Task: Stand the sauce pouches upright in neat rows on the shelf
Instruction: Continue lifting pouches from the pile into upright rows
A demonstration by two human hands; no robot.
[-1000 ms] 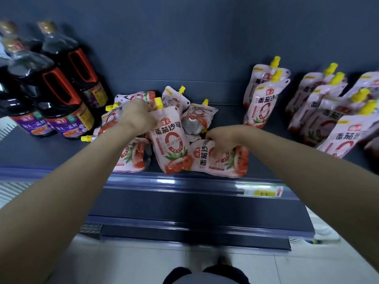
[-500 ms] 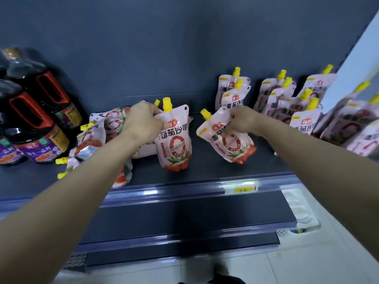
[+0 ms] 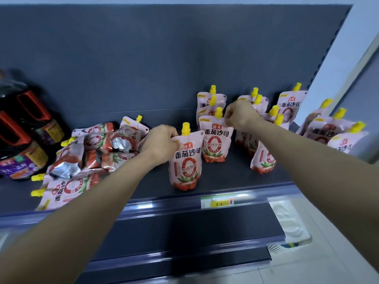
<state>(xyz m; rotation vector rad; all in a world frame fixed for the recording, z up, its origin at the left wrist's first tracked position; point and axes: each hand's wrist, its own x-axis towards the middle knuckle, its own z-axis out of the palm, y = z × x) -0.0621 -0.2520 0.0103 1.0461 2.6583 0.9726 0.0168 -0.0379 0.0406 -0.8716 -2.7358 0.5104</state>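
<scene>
Shelf [image 3: 225, 175]: dark matte deck, glossy plastic front rail carrying a price label [image 3: 218, 201]. Bare deck lies in front of the standing rows and between the two held pouches and the rail; the right end meets a pale wall.

Front pouch [image 3: 185, 160]: pink glossy spouted sachet, yellow cap, tomato print, upright on the deck near the rail. Left hand [image 3: 159, 143] grips its upper left corner, fingers closed on the film.

Second pouch [image 3: 215, 138]: same kind, upright just behind and right of the first, at the front of a standing row. Right hand [image 3: 241, 116] pinches its top right corner beside the cap.

Standing pouches [image 3: 287, 105]: several rows against the back panel, upright or slightly leaning; one pouch [image 3: 263, 158] stands forward under the right forearm. Further ones at far right lean toward the camera.

Pouch heap [image 3: 98, 152]: loose pile at left, lying flat and overlapping, some showing crinkled silver bases, caps pointing left.

Dark bottles [image 3: 22, 140]: large jugs with red-orange handles and purple labels, far left, just beside the heap.
</scene>
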